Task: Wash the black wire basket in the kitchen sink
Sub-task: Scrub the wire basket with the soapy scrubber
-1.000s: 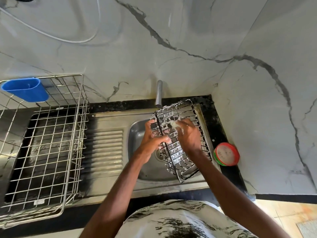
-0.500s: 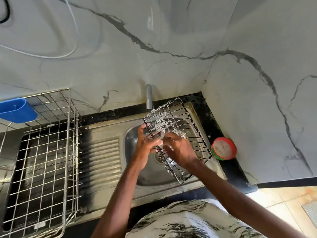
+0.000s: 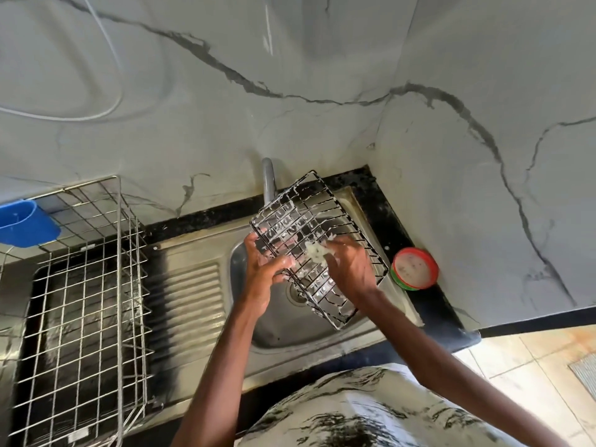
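one-handed hold, left hand [image 3: 264,272] curled round the black wire basket [image 3: 317,204], right hand [image 3: 350,269] pinching a scrubber [image 3: 316,250]: could slip, soapy.

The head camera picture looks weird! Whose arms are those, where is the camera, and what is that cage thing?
No machine here: those are a person's two bare arms. The camera sits on their head and looks down. Their left hand grips the edge of a soapy black wire basket, tilted over the shiny steel kitchen sink. Their right hand presses a pale foamy scrub pad against its wires. Behind is a grey tap. On the left stands a big silver wire dish rack with a blue plastic cup at its corner; on the right counter sits a round red-and-green tub.
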A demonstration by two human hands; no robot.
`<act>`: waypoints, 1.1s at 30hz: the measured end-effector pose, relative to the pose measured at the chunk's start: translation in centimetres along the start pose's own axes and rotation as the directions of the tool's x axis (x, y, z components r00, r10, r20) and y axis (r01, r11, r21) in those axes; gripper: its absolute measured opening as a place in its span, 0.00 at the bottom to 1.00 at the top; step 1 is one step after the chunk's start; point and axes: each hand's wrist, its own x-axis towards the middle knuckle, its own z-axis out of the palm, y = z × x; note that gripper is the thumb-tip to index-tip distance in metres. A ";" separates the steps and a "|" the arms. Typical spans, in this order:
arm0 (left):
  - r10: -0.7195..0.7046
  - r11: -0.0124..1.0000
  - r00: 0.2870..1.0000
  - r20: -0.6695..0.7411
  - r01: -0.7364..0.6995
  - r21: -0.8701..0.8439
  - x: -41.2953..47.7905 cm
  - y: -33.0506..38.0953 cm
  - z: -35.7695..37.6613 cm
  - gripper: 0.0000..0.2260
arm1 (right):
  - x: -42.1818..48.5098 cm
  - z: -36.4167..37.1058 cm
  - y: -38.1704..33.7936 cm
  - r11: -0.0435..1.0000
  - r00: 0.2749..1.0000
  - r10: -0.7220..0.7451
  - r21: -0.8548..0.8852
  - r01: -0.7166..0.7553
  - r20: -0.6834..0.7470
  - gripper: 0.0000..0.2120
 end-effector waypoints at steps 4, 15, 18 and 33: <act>-0.005 1.000 1.000 0.001 0.005 0.024 0.3 0.0 -0.1 0.35 | -0.9 0.8 -1.5 0.992 0.991 -0.129 -0.015 0.128 -0.042 0.11; 0.013 0.999 0.999 0.038 -0.015 0.037 -0.4 -0.4 -0.5 0.34 | -0.4 -2.5 -0.6 0.938 0.965 0.207 -0.314 -0.148 0.161 0.15; 0.020 0.999 0.999 0.024 -0.021 0.042 -0.5 0.0 0.0 0.33 | -1.3 -2.0 -1.6 0.967 0.972 0.073 -0.254 -0.014 0.221 0.11; 0.031 0.996 1.000 0.005 -0.031 0.086 -0.5 0.9 0.2 0.30 | -3.8 -1.0 -0.2 0.947 0.791 0.010 -0.259 0.188 0.611 0.10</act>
